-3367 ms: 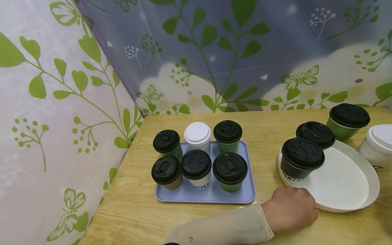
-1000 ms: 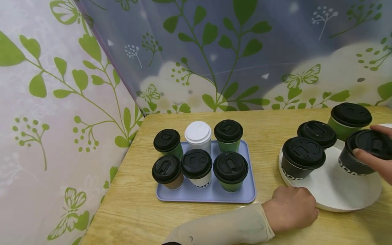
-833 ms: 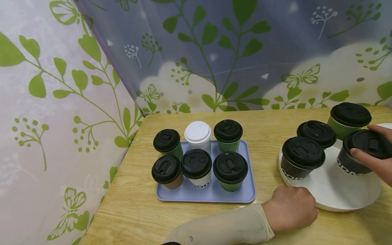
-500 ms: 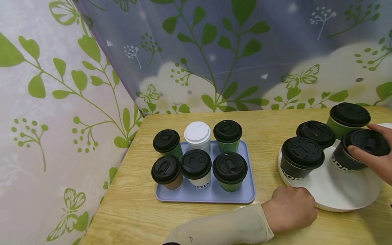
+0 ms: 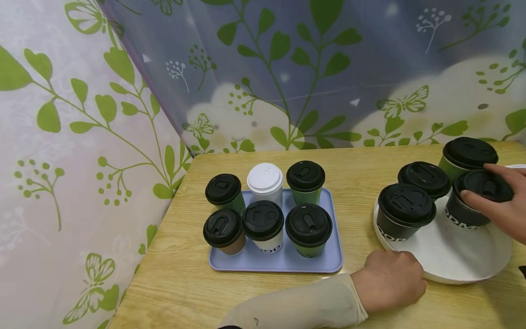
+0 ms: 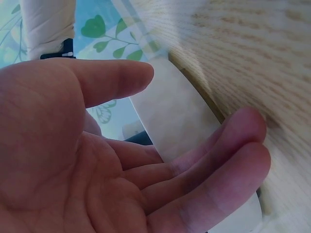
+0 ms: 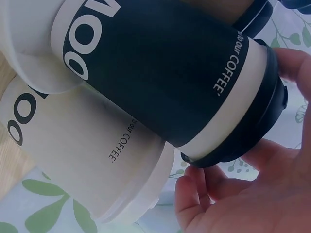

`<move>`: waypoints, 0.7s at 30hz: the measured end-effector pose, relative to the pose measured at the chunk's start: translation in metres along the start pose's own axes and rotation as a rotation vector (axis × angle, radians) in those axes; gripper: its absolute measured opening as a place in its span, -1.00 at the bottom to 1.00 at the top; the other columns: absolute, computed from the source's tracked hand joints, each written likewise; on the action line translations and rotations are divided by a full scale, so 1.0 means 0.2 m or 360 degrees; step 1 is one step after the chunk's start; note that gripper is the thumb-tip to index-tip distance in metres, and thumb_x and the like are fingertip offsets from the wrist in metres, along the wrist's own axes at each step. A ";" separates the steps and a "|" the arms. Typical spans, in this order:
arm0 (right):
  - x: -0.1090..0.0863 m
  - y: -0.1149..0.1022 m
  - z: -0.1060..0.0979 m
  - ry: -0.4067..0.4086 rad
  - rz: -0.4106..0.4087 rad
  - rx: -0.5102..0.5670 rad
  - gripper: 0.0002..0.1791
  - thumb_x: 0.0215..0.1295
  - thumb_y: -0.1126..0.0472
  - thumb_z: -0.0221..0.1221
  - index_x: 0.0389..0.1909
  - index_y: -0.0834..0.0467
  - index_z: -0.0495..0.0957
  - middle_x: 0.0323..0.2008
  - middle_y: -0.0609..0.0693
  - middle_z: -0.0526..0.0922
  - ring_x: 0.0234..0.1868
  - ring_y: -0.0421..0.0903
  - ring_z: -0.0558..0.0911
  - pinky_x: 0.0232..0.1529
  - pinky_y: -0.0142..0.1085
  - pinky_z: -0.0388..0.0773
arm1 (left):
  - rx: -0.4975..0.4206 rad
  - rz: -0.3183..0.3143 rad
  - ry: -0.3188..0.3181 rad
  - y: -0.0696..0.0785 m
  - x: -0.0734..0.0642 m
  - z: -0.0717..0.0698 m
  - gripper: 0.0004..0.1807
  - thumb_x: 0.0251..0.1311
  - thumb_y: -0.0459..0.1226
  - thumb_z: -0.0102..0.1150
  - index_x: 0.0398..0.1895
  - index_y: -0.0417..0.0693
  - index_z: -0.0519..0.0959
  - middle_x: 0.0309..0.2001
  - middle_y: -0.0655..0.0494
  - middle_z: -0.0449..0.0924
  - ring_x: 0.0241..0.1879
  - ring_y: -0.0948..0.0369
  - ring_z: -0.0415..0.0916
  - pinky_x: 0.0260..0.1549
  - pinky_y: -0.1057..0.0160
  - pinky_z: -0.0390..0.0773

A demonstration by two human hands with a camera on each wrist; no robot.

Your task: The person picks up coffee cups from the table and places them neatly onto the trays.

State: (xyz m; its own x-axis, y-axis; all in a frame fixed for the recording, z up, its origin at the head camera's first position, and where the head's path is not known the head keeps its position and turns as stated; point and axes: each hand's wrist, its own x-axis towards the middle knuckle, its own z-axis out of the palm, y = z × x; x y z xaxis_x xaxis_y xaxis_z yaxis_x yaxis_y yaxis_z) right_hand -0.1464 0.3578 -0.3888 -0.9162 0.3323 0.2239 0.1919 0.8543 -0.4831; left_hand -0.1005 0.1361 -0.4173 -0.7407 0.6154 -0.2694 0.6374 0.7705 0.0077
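My right hand point(image 5: 503, 201) pinches the black lid of a dark paper coffee cup point(image 5: 464, 212), thumb on the near side and fingers behind. The cup stands upright over the round white tray point(image 5: 460, 260). In the right wrist view, that same cup point(image 7: 160, 68) is large, with white lettering. Two black-lidded cups share the tray's left side: a dark one point(image 5: 404, 212) in front, another point(image 5: 424, 179) behind. My left hand point(image 5: 388, 281) rests at the tray's front left edge. In the left wrist view its fingers point(image 6: 209, 194) lie loosely bent against the tray wall point(image 6: 175, 107), thumb apart.
A lavender rectangular tray point(image 5: 275, 265) on the left bears several lidded cups, one of them white-lidded point(image 5: 265, 178). Behind the round tray stands a green cup point(image 5: 468, 155). A white cup point(image 7: 92, 150) stands beside the tray, mostly hidden by my right hand in the head view.
My right hand has come in from the right with the dark cup, brought it over the round tray and shifted it slightly left and back. The left hand has stayed in place.
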 end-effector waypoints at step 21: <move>0.12 0.18 0.11 -0.0028 -0.0023 0.0062 -0.01 0.44 -0.19 0.09 0.62 0.32 -0.07 0.50 0.51 0.02 0.48 0.51 0.08 0.37 0.41 0.10 | -0.0007 0.0017 -0.0016 0.00 -0.01 0.00 -0.73 0.45 0.11 0.08 -0.34 0.38 0.71 -0.28 0.52 0.56 -0.31 0.42 0.53 -0.59 0.19 0.52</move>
State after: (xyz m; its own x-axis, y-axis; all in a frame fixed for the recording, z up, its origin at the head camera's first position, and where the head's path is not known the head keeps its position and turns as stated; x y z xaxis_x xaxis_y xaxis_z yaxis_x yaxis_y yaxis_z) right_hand -0.1698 0.3877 -0.4181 -0.9249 0.3127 0.2164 0.1649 0.8425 -0.5128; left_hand -0.1002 0.1351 -0.4161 -0.7317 0.6220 -0.2787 0.6443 0.7646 0.0147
